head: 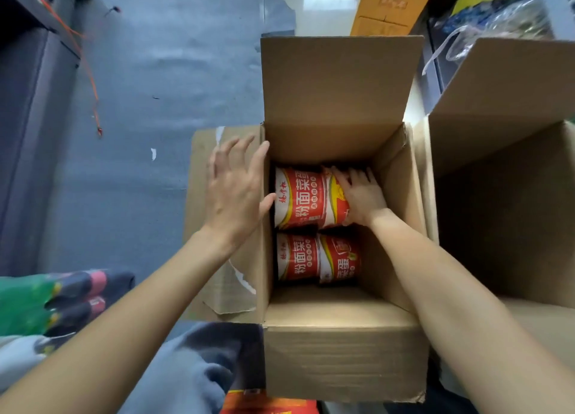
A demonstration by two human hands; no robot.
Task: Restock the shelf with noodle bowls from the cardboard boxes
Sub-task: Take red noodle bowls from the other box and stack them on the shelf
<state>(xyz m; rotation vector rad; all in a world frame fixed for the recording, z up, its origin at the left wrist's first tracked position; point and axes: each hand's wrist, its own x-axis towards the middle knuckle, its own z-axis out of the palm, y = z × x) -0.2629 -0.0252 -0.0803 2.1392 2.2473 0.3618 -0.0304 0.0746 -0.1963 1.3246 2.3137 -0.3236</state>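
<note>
Nearest me, the closed end flap of the open cardboard box, which stands on the grey floor. Inside, at the bottom, two rows of red-and-white noodle bowls on their sides: the near pair lies untouched, against the box's left wall. Just beyond it, the far pair. My right hand is down in the box, fingers curled over the right-hand bowl of that far pair, gripping its end. My left hand hovers at the box's left rim, fingers spread, holding nothing; the thumb reaches over the wall edge toward the left-hand far bowl. Contact there unclear. Far flap stands upright. Second open carton just beside, on the right.
</note>
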